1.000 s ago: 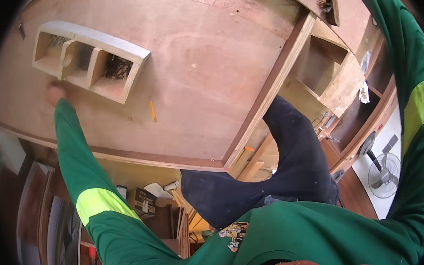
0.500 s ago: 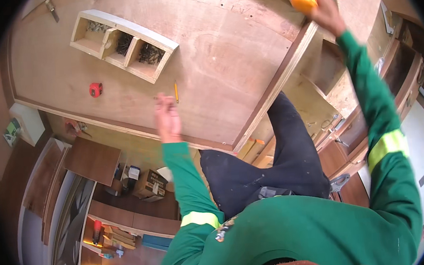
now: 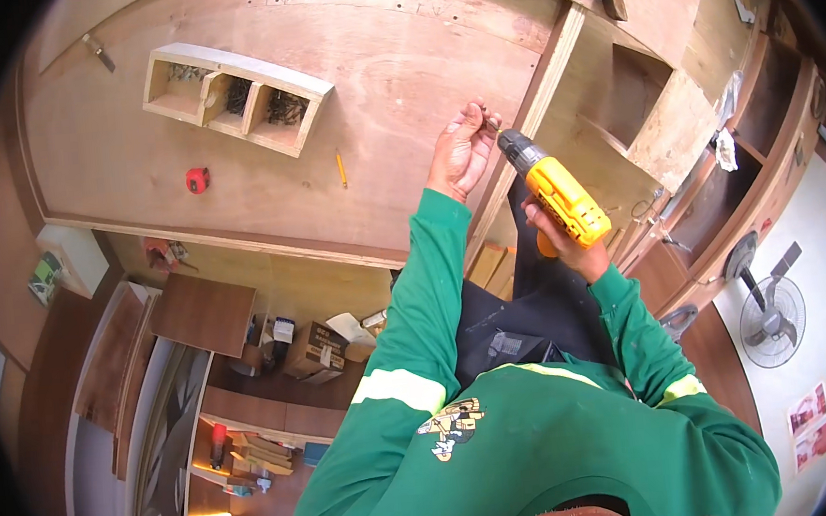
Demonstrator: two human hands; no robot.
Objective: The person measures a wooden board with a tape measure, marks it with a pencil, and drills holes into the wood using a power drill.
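My right hand (image 3: 572, 243) is wrapped round the grip of a yellow and black cordless drill (image 3: 564, 198). Its black chuck points up and left, toward the fingers of my left hand (image 3: 463, 152). Those fingers are pinched on a small dark piece at the tip of the drill bit; it looks like a screw (image 3: 486, 112). Both hands are above the right edge of the wooden panel (image 3: 390, 95). On the panel lie a wooden box with three compartments (image 3: 300, 149) holding small metal fasteners, a yellow pencil (image 3: 341, 169) and a red tape measure (image 3: 197, 181).
A wooden rim (image 3: 535, 83) runs along the panel's right side. Beyond it is an open wooden frame (image 3: 675, 131). Below left are brown boards (image 3: 204, 313), a cardboard box (image 3: 316, 351) and shelves with wood scraps. A fan (image 3: 772, 322) stands at the right.
My right hand has brought the drill from the upper right down toward my body. My left hand has moved right, away from beside the pencil, to the drill's tip.
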